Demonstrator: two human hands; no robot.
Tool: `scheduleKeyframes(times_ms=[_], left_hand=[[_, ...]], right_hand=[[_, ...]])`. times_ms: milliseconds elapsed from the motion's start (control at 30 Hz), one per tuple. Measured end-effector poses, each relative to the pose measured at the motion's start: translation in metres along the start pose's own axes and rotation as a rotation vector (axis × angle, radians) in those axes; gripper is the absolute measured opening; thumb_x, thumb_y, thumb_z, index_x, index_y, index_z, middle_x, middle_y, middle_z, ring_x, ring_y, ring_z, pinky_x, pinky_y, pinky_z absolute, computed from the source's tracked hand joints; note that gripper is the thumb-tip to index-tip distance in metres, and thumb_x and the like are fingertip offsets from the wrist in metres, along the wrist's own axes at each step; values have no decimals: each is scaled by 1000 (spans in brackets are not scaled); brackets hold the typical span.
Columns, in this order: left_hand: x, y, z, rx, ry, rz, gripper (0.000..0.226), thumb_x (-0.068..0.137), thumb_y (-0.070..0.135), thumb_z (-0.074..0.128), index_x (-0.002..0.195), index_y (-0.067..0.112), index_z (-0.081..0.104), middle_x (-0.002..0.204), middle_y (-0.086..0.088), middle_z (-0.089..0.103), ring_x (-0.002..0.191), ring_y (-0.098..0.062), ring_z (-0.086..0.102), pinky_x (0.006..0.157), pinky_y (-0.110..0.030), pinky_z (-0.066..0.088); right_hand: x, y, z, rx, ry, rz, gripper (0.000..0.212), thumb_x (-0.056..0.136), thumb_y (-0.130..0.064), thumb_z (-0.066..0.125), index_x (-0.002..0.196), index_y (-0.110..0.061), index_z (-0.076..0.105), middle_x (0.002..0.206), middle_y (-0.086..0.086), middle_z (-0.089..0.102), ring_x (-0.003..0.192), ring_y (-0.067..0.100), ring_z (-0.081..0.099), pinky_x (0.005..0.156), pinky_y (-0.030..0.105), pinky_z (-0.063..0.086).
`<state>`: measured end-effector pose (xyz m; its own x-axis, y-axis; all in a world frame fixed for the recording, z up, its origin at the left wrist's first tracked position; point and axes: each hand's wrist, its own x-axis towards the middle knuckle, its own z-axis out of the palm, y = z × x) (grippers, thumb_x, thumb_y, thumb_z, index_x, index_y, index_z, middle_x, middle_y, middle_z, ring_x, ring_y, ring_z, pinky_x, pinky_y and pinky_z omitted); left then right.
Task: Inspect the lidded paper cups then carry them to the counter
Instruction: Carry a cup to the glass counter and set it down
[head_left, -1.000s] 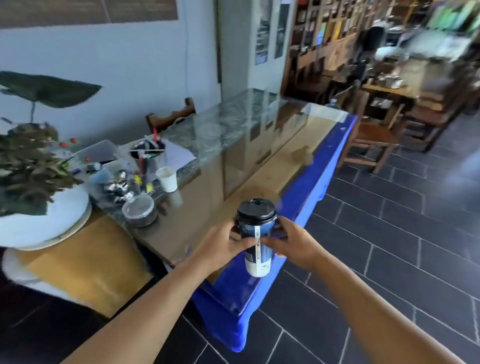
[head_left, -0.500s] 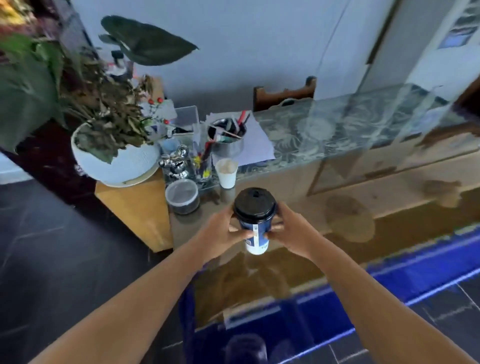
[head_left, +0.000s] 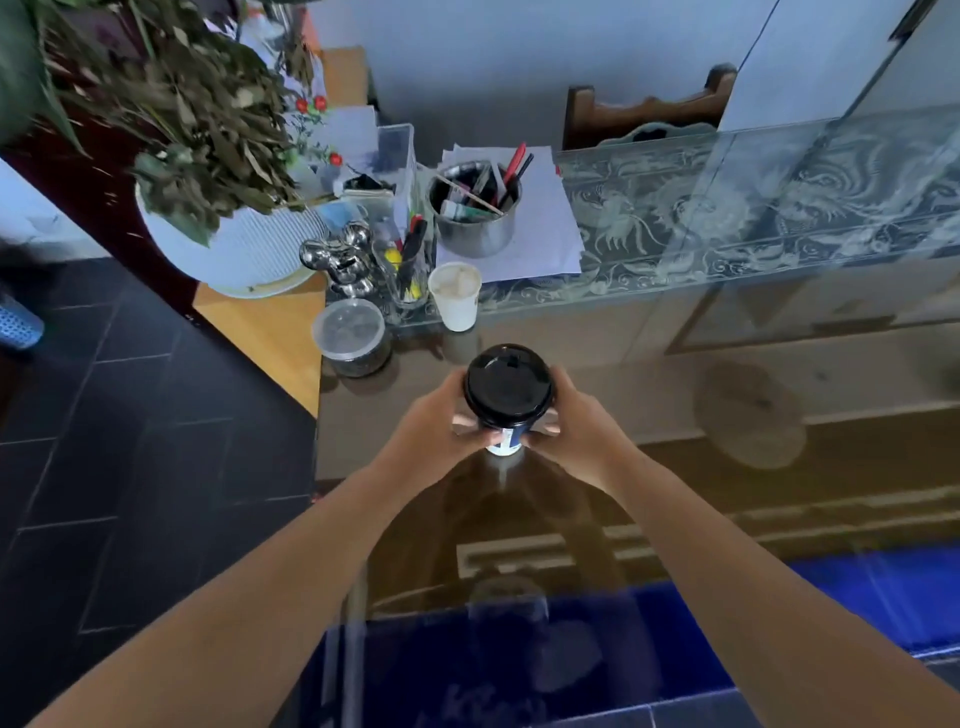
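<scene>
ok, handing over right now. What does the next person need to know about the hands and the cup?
Left hand: grips the lidded paper cup from its left side.
Right hand: grips the same cup from its right side.
Cup: upright, black lid on, over the glass counter near its left end, in front of an open white cup and a clear lidded tub. Cannot tell whether its base touches the glass.
Done: this cup is at the counter.
Left: set it down and let go. No other lidded cup is in view.
</scene>
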<state>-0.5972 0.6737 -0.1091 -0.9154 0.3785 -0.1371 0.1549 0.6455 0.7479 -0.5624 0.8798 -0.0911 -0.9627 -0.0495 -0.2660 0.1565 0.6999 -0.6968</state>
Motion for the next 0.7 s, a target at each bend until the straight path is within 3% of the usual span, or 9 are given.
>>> scheduleKeyframes(times_ms=[133, 333, 500, 700], left_hand=[[-2, -2, 5, -33, 16, -44, 78, 80, 27, 88, 146, 26, 45, 130, 9, 66, 114, -12, 63, 95, -27, 48], [-20, -3, 6, -73, -76, -161, 87, 83, 29, 84, 153, 32, 33, 146, 10, 53, 121, -15, 62, 102, -35, 52], [-45, -5, -4, 27, -75, -225, 87, 93, 33, 75, 162, 28, 22, 155, 3, 47, 126, -19, 61, 105, -38, 51], [-68, 3, -16, 169, -108, -249, 89, 95, 42, 70, 164, 26, 17, 165, 0, 36, 149, -22, 41, 118, -42, 40]], right_hand=[[1, 4, 4, 32, -30, 23, 63, 84, -13, 77, 134, -24, 41, 133, 2, 67, 127, 25, 62, 103, 49, 54], [-12, 5, 10, 15, -120, 113, 76, 88, -20, 77, 149, -23, 33, 147, 2, 57, 128, 21, 59, 99, 31, 49], [-34, -1, 15, -118, -143, 218, 77, 93, -32, 69, 156, -16, 28, 153, 9, 49, 136, 27, 52, 111, 42, 47], [-67, -5, 16, -296, -160, 316, 64, 98, -34, 60, 152, -10, 36, 150, 14, 48, 136, 33, 51, 111, 42, 46]])
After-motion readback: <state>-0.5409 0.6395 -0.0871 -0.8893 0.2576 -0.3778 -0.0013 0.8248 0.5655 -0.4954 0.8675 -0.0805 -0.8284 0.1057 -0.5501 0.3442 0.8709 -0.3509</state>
